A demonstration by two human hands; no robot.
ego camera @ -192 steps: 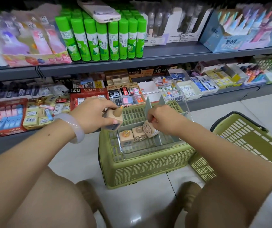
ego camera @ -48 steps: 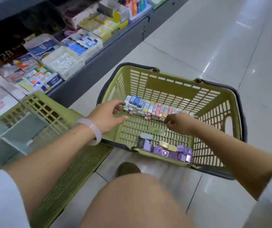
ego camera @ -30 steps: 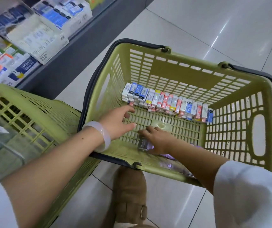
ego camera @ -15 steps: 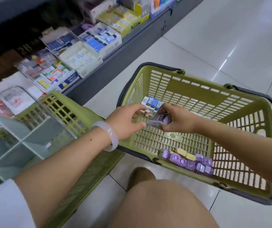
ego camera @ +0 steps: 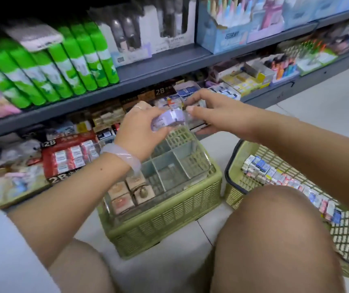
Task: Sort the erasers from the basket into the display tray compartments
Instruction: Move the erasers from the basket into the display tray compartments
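Note:
My left hand grips a stack of purple erasers above the far end of the clear display tray. My right hand meets it from the right, thumb and fingers pinching the right end of the purple stack, though this is blurred. The tray sits on an upturned green basket. Several tan block erasers fill its near-left compartment; the other compartments that show are bare. The green source basket stands on the floor at right and holds a row of small coloured erasers.
Grey store shelves stand directly behind the tray, stocked with green glue sticks and boxed 2B erasers. My knees are close in front of both baskets. Pale tiled floor stretches to the right.
The view swung from the source basket back to the tray. The purple erasers that my right hand lifted from the basket now sit in my left hand, above the tray.

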